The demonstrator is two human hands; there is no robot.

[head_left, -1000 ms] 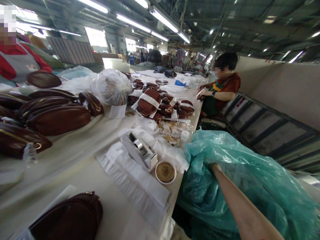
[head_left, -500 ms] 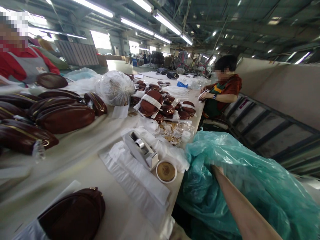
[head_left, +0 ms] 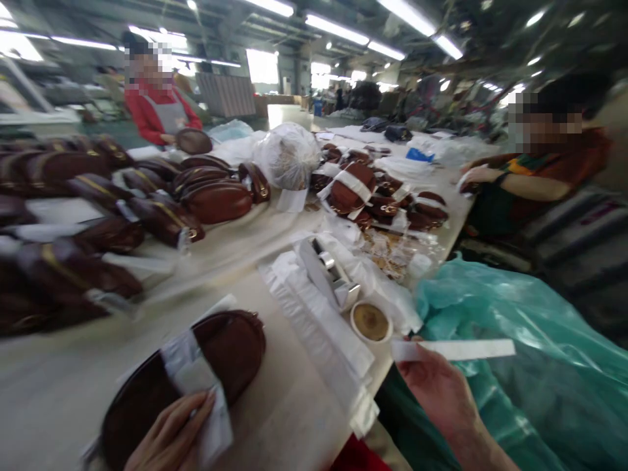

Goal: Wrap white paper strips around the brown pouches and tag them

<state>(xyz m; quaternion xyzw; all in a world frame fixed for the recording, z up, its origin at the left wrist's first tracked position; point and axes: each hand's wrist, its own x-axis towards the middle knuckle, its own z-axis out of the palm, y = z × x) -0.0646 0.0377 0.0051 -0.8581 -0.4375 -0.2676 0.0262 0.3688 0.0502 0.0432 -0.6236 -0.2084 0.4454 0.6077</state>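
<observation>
In the head view, the change I notice first is at my right hand [head_left: 436, 386]. Half a second ago it is in the folds of the green plastic [head_left: 520, 301]; now it is out, and it grasps a white strip [head_left: 475, 349] between thumb and fingers. Whether the strip comes from inside these folds, I cannot tell. My left hand [head_left: 171, 428], which the earlier pictures do not show, is now in view and pinches the loose end of the white paper [head_left: 189, 360] that lies across the brown bag [head_left: 233, 347]. This bag lies on the table [head_left: 279, 399], at the near edge of the view, partly under my left hand. For the work, I judge this means that the fetching is over and both hands are occupied. The tape dispenser [head_left: 326, 275] stands near my right hand, beside the round tub [head_left: 371, 322], and I touch neither.
</observation>
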